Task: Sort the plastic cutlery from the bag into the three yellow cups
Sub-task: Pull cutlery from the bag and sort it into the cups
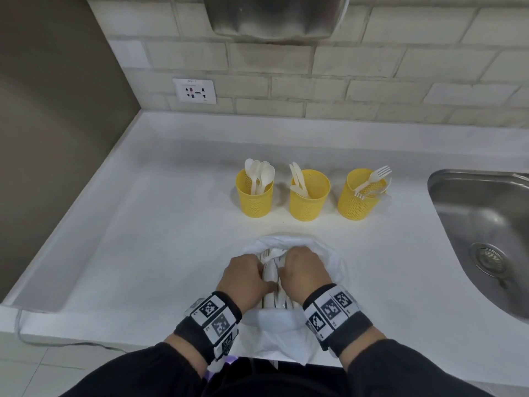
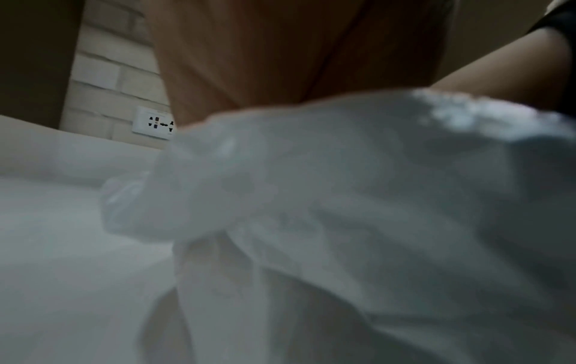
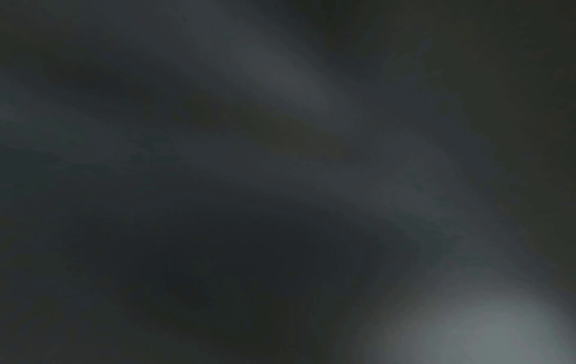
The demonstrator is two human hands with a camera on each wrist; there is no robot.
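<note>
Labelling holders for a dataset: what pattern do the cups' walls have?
The yellow cups have walls perforated with small holes; the head view shows this best.

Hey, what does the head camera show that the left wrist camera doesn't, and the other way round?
Only the head view shows three yellow perforated plastic cups: the left cup with spoons, the middle cup with knives, the right cup with forks. It also shows the steel sink and both hands, left hand and right hand, gripping a cutlery bundle at the bag's mouth. Only the left wrist view shows the bag's crumpled underside up close. Both share the white plastic bag, the white wall socket and the white countertop.
</note>
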